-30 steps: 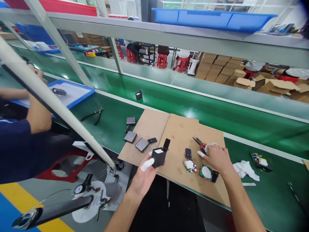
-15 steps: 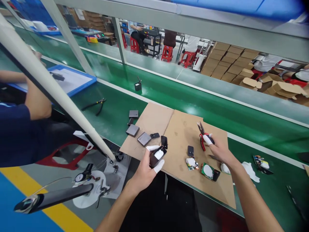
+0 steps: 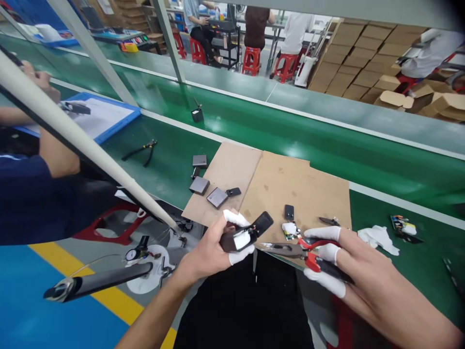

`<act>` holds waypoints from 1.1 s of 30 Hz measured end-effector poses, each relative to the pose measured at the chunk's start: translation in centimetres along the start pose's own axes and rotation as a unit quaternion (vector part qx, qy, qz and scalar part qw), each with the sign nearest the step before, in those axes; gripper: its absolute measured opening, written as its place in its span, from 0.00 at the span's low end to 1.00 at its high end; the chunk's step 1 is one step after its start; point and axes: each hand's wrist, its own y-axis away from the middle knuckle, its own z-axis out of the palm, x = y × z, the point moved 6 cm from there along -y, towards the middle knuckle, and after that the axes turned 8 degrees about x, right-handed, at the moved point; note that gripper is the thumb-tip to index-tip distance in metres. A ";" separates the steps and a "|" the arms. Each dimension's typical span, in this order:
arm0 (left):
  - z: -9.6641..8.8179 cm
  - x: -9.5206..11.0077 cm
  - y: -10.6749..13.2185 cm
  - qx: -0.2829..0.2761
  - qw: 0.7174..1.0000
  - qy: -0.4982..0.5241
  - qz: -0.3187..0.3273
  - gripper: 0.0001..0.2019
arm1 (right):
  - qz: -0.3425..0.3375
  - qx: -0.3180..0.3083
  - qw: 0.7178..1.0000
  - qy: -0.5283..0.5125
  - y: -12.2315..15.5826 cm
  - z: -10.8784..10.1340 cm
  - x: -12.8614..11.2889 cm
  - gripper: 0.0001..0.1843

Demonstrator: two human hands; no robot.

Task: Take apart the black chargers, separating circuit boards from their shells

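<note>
My left hand (image 3: pixel 218 247), with white finger cots, grips a small black plastic case (image 3: pixel 232 241). A white block and some wiring show in its opening, and a black flap-like piece (image 3: pixel 263 224) sticks out at its right end. Held in my right hand (image 3: pixel 348 261), also in finger cots, are red-handled needle-nose pliers (image 3: pixel 290 249). Their jaws point left at the case's right end; whether they touch it I cannot tell. Beyond the pliers, a circuit board with a white part (image 3: pixel 289 230) and a black plate (image 3: pixel 289 212) lie on the cardboard (image 3: pixel 283 179).
Grey cases (image 3: pixel 217 197) sit on the left cardboard and the green bench. Black-handled cutters (image 3: pixel 143 151) lie farther left. To the right are crumpled white tissue (image 3: pixel 379 238) and another circuit board (image 3: pixel 403 225). A co-worker's arm (image 3: pixel 58 145) is left of a slanting white post (image 3: pixel 109 165).
My right hand has picked up the needle-nose pliers from upright over the cardboard and brought them left and nearer, beside the case. My left hand has tilted the case rightward.
</note>
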 end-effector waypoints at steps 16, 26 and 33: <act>2.5 2.4 0.1 -0.219 0.957 -0.038 -0.188 0.20 | -0.121 -0.020 0.976 0.181 0.4 -1.1 -2.9 0.12; 3.3 3.1 -1.0 -0.249 0.947 -0.123 -0.163 0.21 | -0.131 -0.009 0.975 0.180 0.2 -0.9 -2.4 0.16; 3.8 2.2 -1.3 -0.279 0.931 -0.112 -0.204 0.20 | -0.071 -0.046 0.981 0.174 1.1 0.4 -1.4 0.13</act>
